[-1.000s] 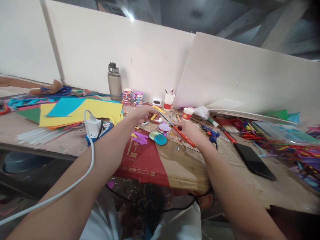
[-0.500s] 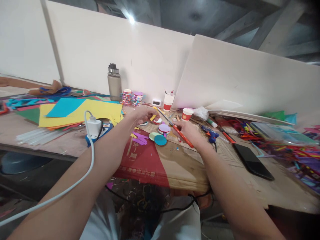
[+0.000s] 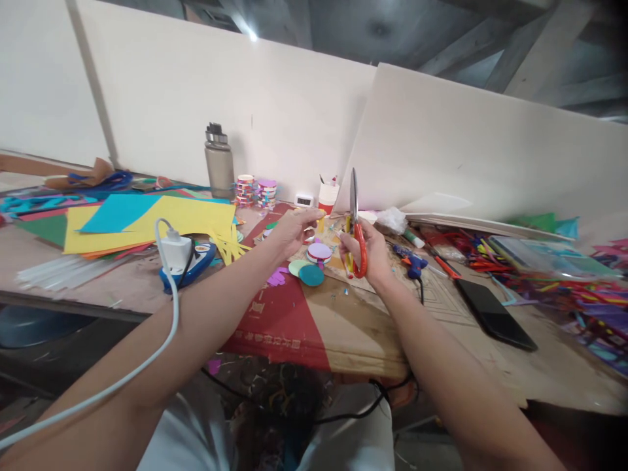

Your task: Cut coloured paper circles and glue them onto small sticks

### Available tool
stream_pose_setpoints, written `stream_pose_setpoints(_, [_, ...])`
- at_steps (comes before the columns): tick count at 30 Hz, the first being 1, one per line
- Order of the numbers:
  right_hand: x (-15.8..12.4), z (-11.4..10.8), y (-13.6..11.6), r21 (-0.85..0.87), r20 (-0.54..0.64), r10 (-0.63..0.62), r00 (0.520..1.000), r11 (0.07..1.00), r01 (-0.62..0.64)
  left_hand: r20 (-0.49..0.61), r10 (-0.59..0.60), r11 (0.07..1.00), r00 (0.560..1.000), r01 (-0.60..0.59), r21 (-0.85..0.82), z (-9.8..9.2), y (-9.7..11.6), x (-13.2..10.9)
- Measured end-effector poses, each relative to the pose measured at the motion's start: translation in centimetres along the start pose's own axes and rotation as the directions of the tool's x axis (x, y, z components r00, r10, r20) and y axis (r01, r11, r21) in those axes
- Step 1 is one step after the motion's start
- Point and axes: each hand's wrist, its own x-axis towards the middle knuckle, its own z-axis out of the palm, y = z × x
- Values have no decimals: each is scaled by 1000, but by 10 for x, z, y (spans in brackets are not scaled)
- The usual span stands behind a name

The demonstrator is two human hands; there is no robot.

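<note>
My left hand (image 3: 297,230) is pinched on a small yellow paper piece (image 3: 321,221) above the middle of the table. To its right, my right hand (image 3: 369,252) grips red-handled scissors (image 3: 362,248), whose blades point upward. A bit of yellow shows beside the scissors, close to my right fingers. Below and between the hands sits a round stack with a purple top (image 3: 319,252). A teal disc (image 3: 311,275) and a pale green disc (image 3: 296,267) lie in front of it. Purple paper scraps (image 3: 278,277) are just left of the discs.
Yellow and coloured sheets (image 3: 196,214) lie left, beside a blue power strip (image 3: 196,261) with a white cable crossing my left arm. A bottle (image 3: 219,163) and a cup of pens (image 3: 328,195) stand behind. A glue gun (image 3: 415,261) and black phone (image 3: 494,314) are right.
The scissors have swung from a slanted position to upright in my right hand. My left hand has moved right, with yellow paper in its fingers.
</note>
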Motion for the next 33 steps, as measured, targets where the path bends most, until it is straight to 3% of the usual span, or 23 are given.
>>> stream_pose_setpoints(7, [2,2,-3,47,-63,-92,994,994,95,-91,68,997,994,-72,-38,19,-7,-12])
stream_pose_setpoints(15, [1,10,1,27,-64,-169,983,985,171,-83,64,998,994,-65,-6,27,-16,-17])
stream_pose_setpoints(21, [4,9,7,63,-95,-76,993,995,82,-95,39,998,995,-44,-52,31,-17,-19])
stream_pose_setpoints(33, [5,5,2,31,-75,-11,997,999,14,59,-28,1000,998,28,2,25,-12,-19])
